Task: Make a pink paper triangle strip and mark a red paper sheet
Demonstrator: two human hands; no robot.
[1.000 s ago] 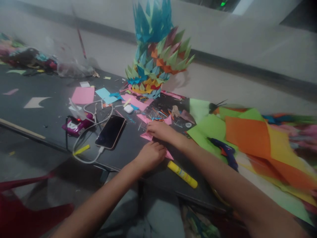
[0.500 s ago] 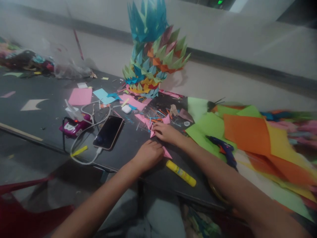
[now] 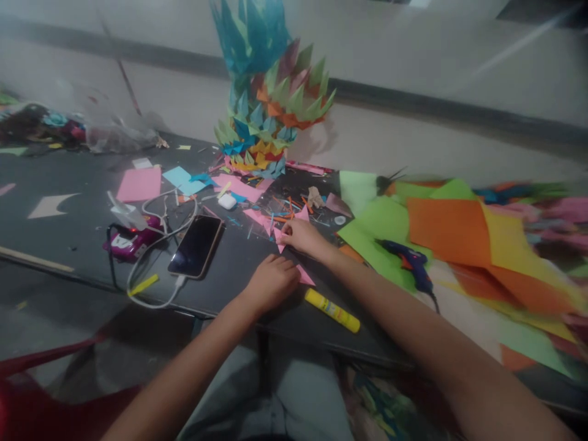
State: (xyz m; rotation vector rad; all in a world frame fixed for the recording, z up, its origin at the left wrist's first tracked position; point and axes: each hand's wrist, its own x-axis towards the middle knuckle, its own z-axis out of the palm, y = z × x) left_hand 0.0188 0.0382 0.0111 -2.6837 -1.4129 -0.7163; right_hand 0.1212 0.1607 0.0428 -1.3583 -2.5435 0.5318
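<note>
My right hand [image 3: 303, 236] pinches a small folded pink paper piece [image 3: 279, 240] just above the dark table. Other pink folded pieces [image 3: 258, 219] lie around its fingertips. Nearer the table's front edge, my left hand [image 3: 274, 282] rests with curled fingers over another folded pink paper [image 3: 305, 275]. Only that paper's pointed end shows; the fingers cover the rest. A yellow glue stick [image 3: 332, 310] lies just right of my left hand. Small paper scraps [image 3: 287, 211] are strewn beyond my right hand.
A multicoloured origami model [image 3: 257, 122] stands by the wall. To the left lie a phone [image 3: 196, 246] on a white cable and a purple power strip [image 3: 133, 242]. On the right, a hot glue gun [image 3: 408, 260] rests on coloured paper sheets [image 3: 448, 229].
The view has shifted slightly, so things appear a little further left. My right fingers have moved slightly on the pink folded paper. My left hand stays over its paper.
</note>
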